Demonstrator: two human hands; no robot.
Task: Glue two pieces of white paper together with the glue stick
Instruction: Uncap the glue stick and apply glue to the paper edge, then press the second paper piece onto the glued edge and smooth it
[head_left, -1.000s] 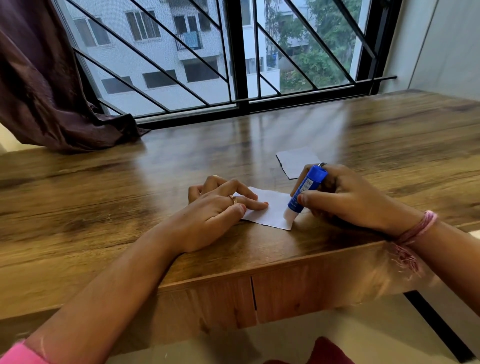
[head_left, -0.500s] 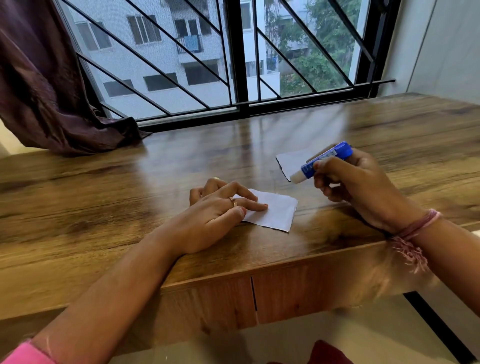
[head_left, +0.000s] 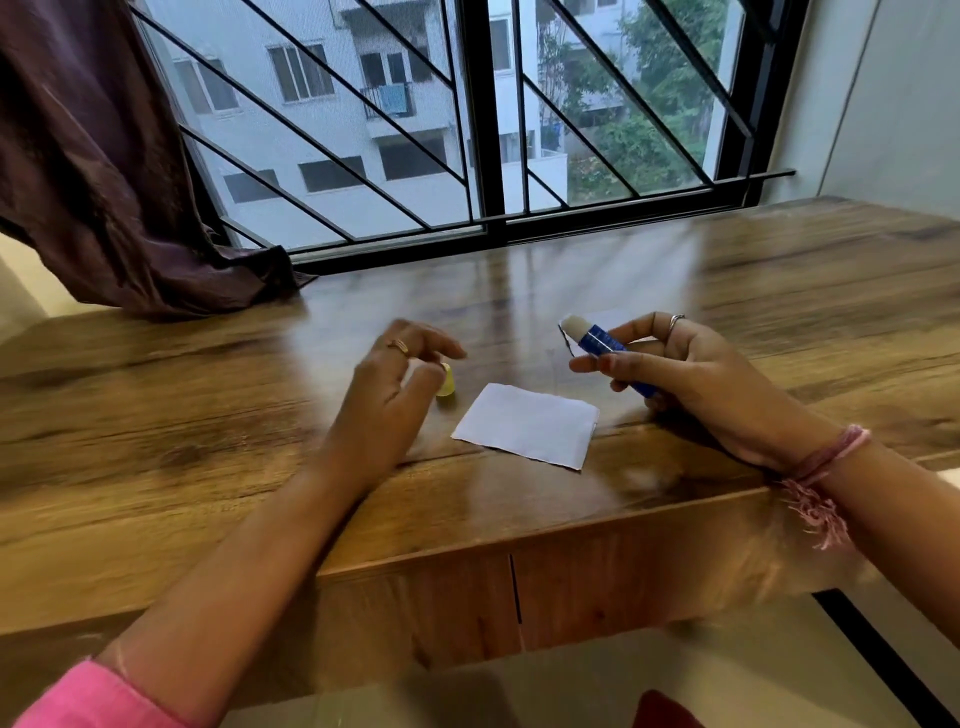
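At the near edge of the brown wooden tabletop (head_left: 208, 426), a small white rectangular sheet of paper (head_left: 527, 423) lies flat with neither hand on it. The right hand (head_left: 691, 374) is clamped around the blue plastic glue stick (head_left: 608, 348), held clear of the wood with its uncapped white tip pointing toward 10 o'clock. Behind that tip, at 12 o'clock from the near sheet, only a sliver of the second white sheet of paper (head_left: 610, 318) shows; the stick and fingers hide most of it. The left hand (head_left: 395, 384) hovers at 9 o'clock from the near sheet, fingers loosely spread and holding nothing, just beside a small yellow cap (head_left: 445, 383) standing on the wood; blur hides whether a fingertip touches it.

The main risk is the loose near sheet: with nothing pinning it, a sticky tip or a passing wrist could drag it off the edge. The exposed glue could also smear the wood or the fingers if the stick dips. The cap is light and could roll away if knocked. Lining up the hidden second sheet needs the right hand out of the way first.

At 10 o'clock a dark maroon curtain (head_left: 104, 171) drapes onto the tabletop; a barred black window (head_left: 483, 130) runs along the far side. Neither stands in the way.
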